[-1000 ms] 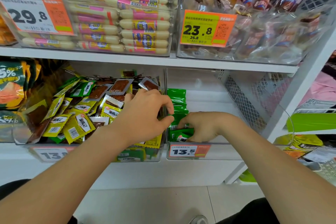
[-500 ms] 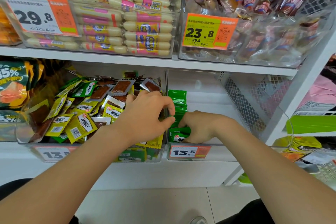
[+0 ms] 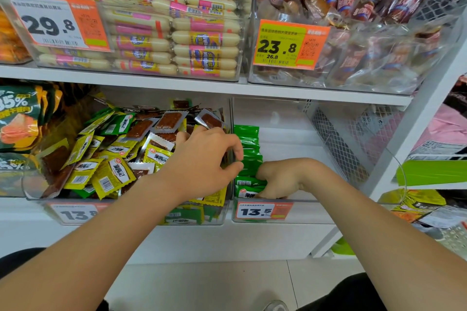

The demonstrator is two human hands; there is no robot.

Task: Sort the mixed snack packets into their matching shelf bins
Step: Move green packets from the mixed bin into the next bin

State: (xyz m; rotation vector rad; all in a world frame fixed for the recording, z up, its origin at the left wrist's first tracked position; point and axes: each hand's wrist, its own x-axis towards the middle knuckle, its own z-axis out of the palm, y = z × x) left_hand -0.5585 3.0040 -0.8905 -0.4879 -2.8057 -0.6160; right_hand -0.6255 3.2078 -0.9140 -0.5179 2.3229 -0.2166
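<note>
The right hand point(image 3: 278, 179) is gripping the front green packets point(image 3: 245, 184) with curled fingers. Just beside them, the left hand point(image 3: 202, 161) is curling, and I cannot tell whether it holds anything.

Four price tags: 29.8 tag point(image 3: 58, 21), 23.8 tag point(image 3: 288, 44), 13.8 tag point(image 3: 75, 213), 13.5 tag point(image 3: 262, 211). Four tagged clear bins point(image 3: 316, 212), two per shelf point(image 3: 177, 83).

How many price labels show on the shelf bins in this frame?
4. White-and-orange 29.8 label upper-left; yellow-and-orange 23.8 label upper-right; 13.8 label lower-left, partly hidden by the left arm; 13.5 label lower-right. More may lie off-frame.
</note>
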